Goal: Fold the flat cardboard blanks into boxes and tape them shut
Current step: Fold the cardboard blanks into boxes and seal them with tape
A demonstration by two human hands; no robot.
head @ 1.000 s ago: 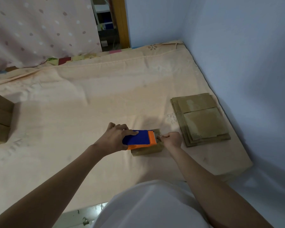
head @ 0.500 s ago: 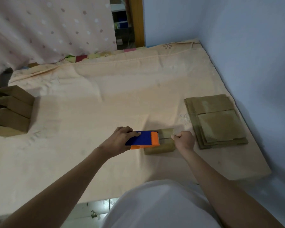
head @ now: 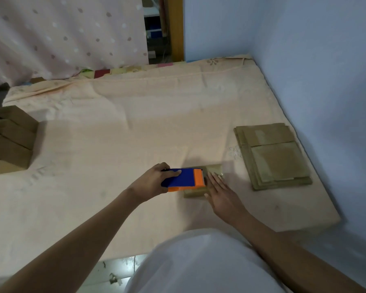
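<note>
No readable text, label, brand, number or sign anywhere. Tape dispenser (head: pixel 184 179): plain blue and orange, no print visible. Small box (head: pixel 213 172), flat cardboard stack (head: pixel 273 157), folded boxes (head: pixel 6 140): bare brown surfaces. Bed sheet (head: pixel 135 127): faint flower pattern only, no lettering.

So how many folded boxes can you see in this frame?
4, possibly more. One small box lies under the right hand, beside the tape dispenser gripped by the left hand. About three stand stacked at the mattress's left edge, cut off by the frame.
</note>
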